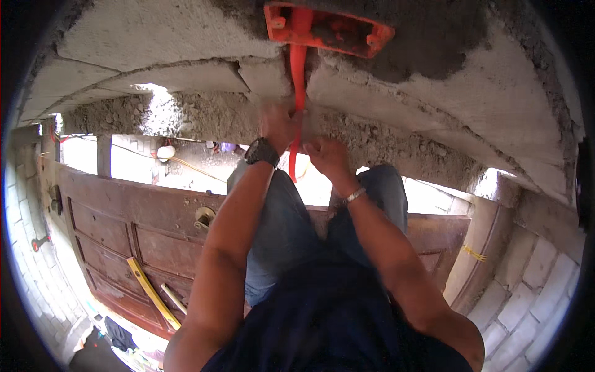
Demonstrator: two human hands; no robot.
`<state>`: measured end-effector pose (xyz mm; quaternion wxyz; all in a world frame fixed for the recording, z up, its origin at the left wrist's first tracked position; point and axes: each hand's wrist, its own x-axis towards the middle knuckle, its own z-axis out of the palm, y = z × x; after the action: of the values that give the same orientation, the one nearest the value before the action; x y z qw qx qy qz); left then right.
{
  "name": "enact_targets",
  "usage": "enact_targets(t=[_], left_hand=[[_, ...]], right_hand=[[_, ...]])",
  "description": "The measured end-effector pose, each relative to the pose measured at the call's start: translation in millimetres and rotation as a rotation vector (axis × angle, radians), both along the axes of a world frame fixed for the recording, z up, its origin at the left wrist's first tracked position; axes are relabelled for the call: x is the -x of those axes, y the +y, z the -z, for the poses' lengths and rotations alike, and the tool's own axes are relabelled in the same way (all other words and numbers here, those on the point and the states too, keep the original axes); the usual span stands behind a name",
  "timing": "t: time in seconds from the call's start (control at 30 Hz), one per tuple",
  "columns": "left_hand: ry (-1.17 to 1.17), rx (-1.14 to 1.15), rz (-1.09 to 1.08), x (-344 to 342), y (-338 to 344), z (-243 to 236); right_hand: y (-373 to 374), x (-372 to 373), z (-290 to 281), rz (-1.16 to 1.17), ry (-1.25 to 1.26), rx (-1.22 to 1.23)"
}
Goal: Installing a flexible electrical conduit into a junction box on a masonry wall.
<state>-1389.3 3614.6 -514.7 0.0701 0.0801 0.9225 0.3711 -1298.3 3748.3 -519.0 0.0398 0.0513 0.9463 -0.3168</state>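
An orange electrical box (328, 31) is set in the grey plastered wall ahead of me. From it a flat-looking orange conduit (298, 77) runs down a groove and hangs past the wall's broken lower edge. My left hand (279, 127), a dark watch on its wrist, is closed around the conduit just below the groove; its fingers are blurred. Lower and to the right, my right hand (328, 159), with a metal bracelet, has its fingers curled together beside the conduit's lower part. What those fingers hold, if anything, is too small to tell.
A brown panelled door (167, 229) with a round knob (204, 217) lies beneath my legs. On it rest a yellow spirit level (152, 291) and a pale stick (173, 299). Rough broken masonry (396, 139) edges the wall; block walls (533, 291) stand at both sides.
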Motion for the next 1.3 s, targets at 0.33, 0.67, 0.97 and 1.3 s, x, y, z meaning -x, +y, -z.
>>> enact_targets(t=[0.33, 0.67, 0.97, 1.3], left_hand=[[0.038, -0.162, -0.099, -3, 4, -11], [-0.249, -0.185, -0.131, 3, -8, -4], [-0.142, -0.063, -0.056, 10, -3, 6], [-0.118, -0.054, -0.096, 13, -2, 16]], right_hand=[[-24, 15, -6, -0.032, -0.062, 0.122], [-32, 35, 7, 0.015, -0.064, 0.148], [-25, 45, 18, 0.131, -0.100, 0.070], [-25, 37, -6, 0.132, -0.033, 0.080]])
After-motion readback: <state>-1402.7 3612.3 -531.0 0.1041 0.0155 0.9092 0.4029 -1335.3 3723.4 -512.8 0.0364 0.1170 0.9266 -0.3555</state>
